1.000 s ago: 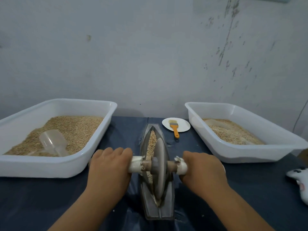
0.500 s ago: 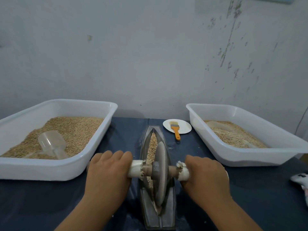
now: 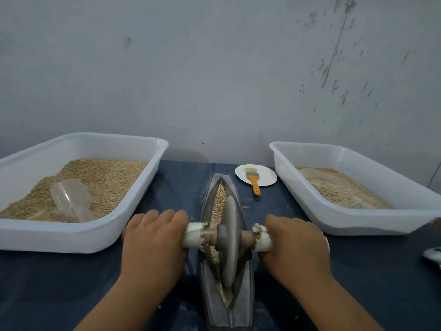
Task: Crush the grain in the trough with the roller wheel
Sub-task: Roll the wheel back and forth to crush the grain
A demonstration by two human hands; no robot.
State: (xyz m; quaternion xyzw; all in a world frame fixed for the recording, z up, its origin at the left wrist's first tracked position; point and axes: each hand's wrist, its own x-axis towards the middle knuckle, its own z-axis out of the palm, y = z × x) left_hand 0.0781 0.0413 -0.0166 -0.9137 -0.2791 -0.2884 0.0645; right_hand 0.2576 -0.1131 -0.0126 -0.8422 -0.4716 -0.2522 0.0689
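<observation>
A grey boat-shaped metal trough [image 3: 210, 194] lies lengthwise on the dark blue table, with tan grain [image 3: 220, 199] in its far half. The grey roller wheel [image 3: 229, 244] stands upright in the trough's middle on a wooden axle with white-wrapped ends. My left hand [image 3: 155, 242] grips the left handle end and my right hand [image 3: 293, 244] grips the right one, knuckles up. Pale crushed grain shows under the wheel toward the near end.
A white tub [image 3: 71, 237] with whole grain and a clear scoop [image 3: 71, 199] stands at left. Another white tub [image 3: 372, 225] with paler grain stands at right. An orange-handled brush [image 3: 253, 180] lies on a white plate [image 3: 267, 175] behind the trough. A white object [image 3: 433, 255] pokes in at right.
The wheel and both hands have shifted only slightly along the trough, a little toward me. The grip on both handle ends is unchanged.
</observation>
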